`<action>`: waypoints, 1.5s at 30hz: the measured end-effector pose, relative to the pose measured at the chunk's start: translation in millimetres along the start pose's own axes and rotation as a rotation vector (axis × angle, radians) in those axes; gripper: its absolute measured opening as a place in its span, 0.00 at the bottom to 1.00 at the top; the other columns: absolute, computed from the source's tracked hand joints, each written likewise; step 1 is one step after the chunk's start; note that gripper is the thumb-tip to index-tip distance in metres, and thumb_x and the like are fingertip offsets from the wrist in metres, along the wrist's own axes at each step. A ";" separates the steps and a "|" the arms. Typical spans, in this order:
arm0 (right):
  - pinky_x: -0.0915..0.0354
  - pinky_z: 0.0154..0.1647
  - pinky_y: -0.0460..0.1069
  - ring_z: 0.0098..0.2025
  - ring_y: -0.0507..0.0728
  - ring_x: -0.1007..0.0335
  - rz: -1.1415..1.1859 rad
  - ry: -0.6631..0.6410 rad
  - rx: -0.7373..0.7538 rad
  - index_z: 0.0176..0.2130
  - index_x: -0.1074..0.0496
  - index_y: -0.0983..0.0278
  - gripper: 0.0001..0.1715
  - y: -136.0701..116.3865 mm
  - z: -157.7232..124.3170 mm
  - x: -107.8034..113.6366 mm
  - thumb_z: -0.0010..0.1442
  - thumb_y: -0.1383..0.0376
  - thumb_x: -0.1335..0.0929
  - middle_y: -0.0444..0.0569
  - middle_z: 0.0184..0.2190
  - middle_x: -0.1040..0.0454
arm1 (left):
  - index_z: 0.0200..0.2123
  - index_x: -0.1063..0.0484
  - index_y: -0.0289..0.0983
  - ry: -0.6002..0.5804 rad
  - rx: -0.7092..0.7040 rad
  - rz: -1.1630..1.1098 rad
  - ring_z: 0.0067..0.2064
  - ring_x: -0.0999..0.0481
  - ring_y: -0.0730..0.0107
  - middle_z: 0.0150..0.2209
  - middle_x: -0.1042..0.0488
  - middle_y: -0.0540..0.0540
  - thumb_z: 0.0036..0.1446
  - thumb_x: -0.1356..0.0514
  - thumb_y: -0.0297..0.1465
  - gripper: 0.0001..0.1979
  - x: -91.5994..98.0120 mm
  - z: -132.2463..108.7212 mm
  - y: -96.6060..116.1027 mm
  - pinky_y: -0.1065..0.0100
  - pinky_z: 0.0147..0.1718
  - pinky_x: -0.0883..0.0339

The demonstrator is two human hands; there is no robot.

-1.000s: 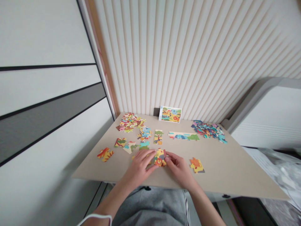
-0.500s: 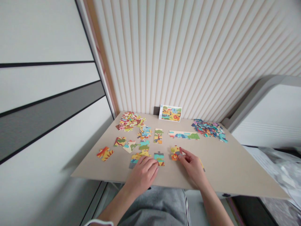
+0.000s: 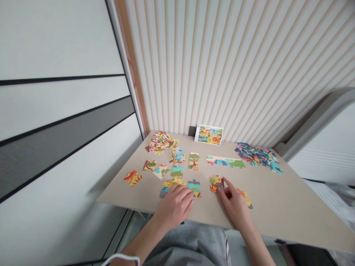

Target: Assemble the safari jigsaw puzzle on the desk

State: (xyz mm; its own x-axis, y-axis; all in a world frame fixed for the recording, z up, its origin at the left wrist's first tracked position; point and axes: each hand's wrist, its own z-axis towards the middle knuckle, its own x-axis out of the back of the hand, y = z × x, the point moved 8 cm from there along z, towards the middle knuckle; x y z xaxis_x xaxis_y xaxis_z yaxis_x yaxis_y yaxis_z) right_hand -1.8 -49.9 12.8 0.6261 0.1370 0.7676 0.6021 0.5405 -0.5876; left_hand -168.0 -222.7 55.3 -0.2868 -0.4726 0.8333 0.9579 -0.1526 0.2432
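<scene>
Your right fingers were pinched in a narrow grip at the right edge of a small yellow-and-red lion jigsaw piece, which lay just left of them on the beige bench. They seemed to have hold of it, though the picture did not show how firmly. The piece was squat, its long axis running roughly left to right across the bench, and the lion's face sat at its lower left corner, pointing toward you and slightly left. Your right hand was plainly the nearer one. Your left hand lay relaxed and open, well to the left, its fingers resting at a group of joined pieces, just beside a teal-and-yellow piece. An orange-and-yellow piece sat just right of your right hand.
</scene>
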 end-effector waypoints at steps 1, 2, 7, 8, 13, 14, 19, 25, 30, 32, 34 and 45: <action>0.39 0.32 0.49 0.28 0.58 0.30 -0.010 -0.004 0.004 0.62 0.32 0.63 0.32 -0.1 0.2 -0.3 0.66 0.49 0.38 0.44 0.24 0.27 | 0.48 0.26 0.39 -0.001 0.011 0.006 0.50 0.25 0.60 0.45 0.22 0.43 0.66 0.44 0.27 0.10 2.4 0.3 -2.1 0.53 0.55 0.33; 0.39 0.32 0.49 0.29 0.58 0.30 -0.015 -0.008 0.007 0.62 0.32 0.63 0.32 0.0 0.3 -0.6 0.66 0.50 0.38 0.44 0.24 0.27 | 0.48 0.26 0.39 -0.002 0.024 0.015 0.51 0.25 0.60 0.45 0.23 0.43 0.66 0.44 0.27 0.10 5.1 0.1 -4.7 0.52 0.56 0.34; 0.38 0.33 0.50 0.29 0.58 0.29 -0.015 -0.033 0.009 0.62 0.32 0.64 0.32 -0.2 -0.9 -3.1 0.67 0.49 0.38 0.46 0.27 0.26 | 0.49 0.26 0.39 -0.014 0.100 0.077 0.53 0.26 0.57 0.48 0.23 0.42 0.66 0.45 0.27 0.11 17.1 -10.3 -23.1 0.50 0.57 0.34; 0.38 0.33 0.50 0.30 0.58 0.29 -0.014 -0.039 0.012 0.62 0.32 0.64 0.32 -0.5 -1.3 -3.5 0.67 0.49 0.39 0.47 0.27 0.26 | 0.49 0.26 0.40 -0.013 0.117 0.088 0.54 0.26 0.57 0.49 0.23 0.42 0.66 0.45 0.27 0.11 18.6 -14.3 -27.2 0.49 0.57 0.34; 0.37 0.35 0.51 0.32 0.59 0.28 -0.032 -0.051 0.037 0.60 0.30 0.63 0.31 -1.9 -2.2 -4.6 0.67 0.49 0.39 0.49 0.29 0.25 | 0.52 0.27 0.40 -0.007 0.174 0.126 0.57 0.28 0.55 0.53 0.25 0.42 0.64 0.42 0.28 0.14 21.9 -32.8 -43.4 0.49 0.57 0.33; 0.36 0.35 0.51 0.32 0.59 0.28 -0.039 -0.052 0.041 0.59 0.29 0.63 0.30 -1.6 -2.4 -4.8 0.67 0.49 0.39 0.50 0.30 0.24 | 0.52 0.27 0.40 -0.007 0.175 0.129 0.57 0.28 0.55 0.54 0.25 0.42 0.64 0.42 0.28 0.14 22.3 -35.1 -45.1 0.49 0.57 0.32; 0.35 0.38 0.53 0.34 0.60 0.27 -0.052 -0.049 0.053 0.58 0.27 0.62 0.30 1.6 -3.3 -6.6 0.68 0.48 0.39 0.52 0.32 0.23 | 0.52 0.27 0.41 0.001 0.189 0.133 0.56 0.27 0.57 0.53 0.24 0.43 0.64 0.42 0.27 0.14 24.9 -42.1 -53.5 0.51 0.56 0.31; 0.35 0.38 0.53 0.35 0.61 0.26 -0.061 -0.047 0.055 0.55 0.25 0.62 0.29 5.3 -3.7 -8.3 0.68 0.48 0.39 0.52 0.34 0.22 | 0.57 0.30 0.41 -0.018 0.213 0.127 0.56 0.27 0.58 0.54 0.26 0.42 0.66 0.44 0.27 0.17 24.5 -49.7 -68.0 0.53 0.55 0.30; 0.34 0.38 0.53 0.36 0.61 0.25 -0.051 -0.036 0.077 0.53 0.23 0.61 0.28 4.0 -4.3 -8.2 0.67 0.47 0.39 0.54 0.36 0.20 | 0.57 0.30 0.41 0.014 0.226 0.154 0.54 0.25 0.59 0.54 0.25 0.41 0.66 0.45 0.29 0.18 32.4 -58.0 -78.4 0.54 0.55 0.30; 0.33 0.38 0.53 0.36 0.61 0.25 -0.051 -0.035 0.084 0.52 0.23 0.61 0.28 2.9 -4.6 -7.6 0.67 0.48 0.39 0.54 0.36 0.20 | 0.57 0.30 0.41 0.011 0.240 0.174 0.53 0.25 0.59 0.53 0.25 0.41 0.66 0.45 0.29 0.17 34.8 -61.2 -83.0 0.54 0.55 0.30; 0.33 0.39 0.53 0.36 0.61 0.25 -0.049 -0.038 0.083 0.52 0.23 0.61 0.28 2.4 -4.6 -7.2 0.67 0.48 0.39 0.54 0.37 0.20 | 0.55 0.28 0.41 0.025 0.248 0.193 0.52 0.25 0.59 0.52 0.25 0.41 0.66 0.45 0.29 0.16 38.0 -63.2 -86.2 0.54 0.54 0.30; 0.33 0.42 0.55 0.38 0.62 0.26 -0.042 -0.060 0.061 0.52 0.23 0.61 0.28 3.5 -4.5 -7.9 0.67 0.48 0.39 0.54 0.37 0.20 | 0.62 0.35 0.40 -0.037 0.228 0.135 0.59 0.30 0.52 0.58 0.27 0.40 0.62 0.37 0.37 0.26 23.5 -35.0 -65.3 0.49 0.58 0.35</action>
State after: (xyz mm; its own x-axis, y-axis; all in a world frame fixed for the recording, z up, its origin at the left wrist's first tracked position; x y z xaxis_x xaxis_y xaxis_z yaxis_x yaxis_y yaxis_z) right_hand -2.4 -52.8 3.4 0.5688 0.1619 0.8064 0.5950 0.5959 -0.5394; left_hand -237.7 -254.2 41.5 -0.1600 -0.4428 0.8822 0.9666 0.1110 0.2310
